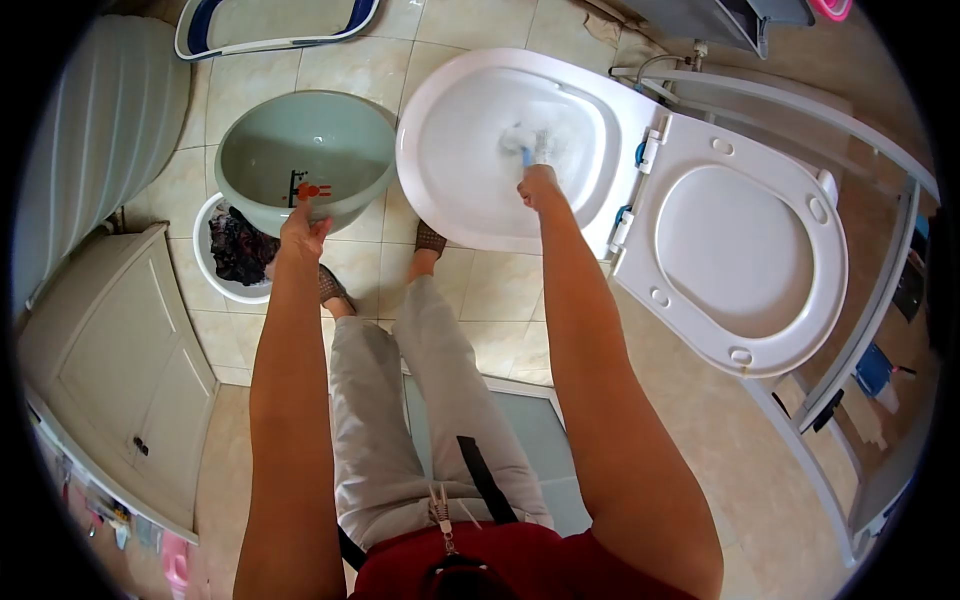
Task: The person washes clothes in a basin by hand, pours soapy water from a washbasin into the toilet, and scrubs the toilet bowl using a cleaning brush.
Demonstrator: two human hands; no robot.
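A green basin (350, 150) with a small red figure and black marks inside is held at its near rim by my left hand (303, 232). My right hand (538, 187) is closed around the blue handle of a brush (527, 157) over the white toilet bowl (450, 150). The brush's far end is blurred in the bowl. The toilet's seat and lid (650, 240) are raised, to the right of the bowl. Below the green basin, partly hidden by it, a white bucket (203, 255) holds dark cloth (240, 250).
A blue and white tub (290, 42) lies at the top left. A white cabinet (130, 380) stands at the left. Metal rack bars (870, 340) run along the right, and a grey ribbed curved object (110, 130) is at the upper left. My feet are on the tiled floor.
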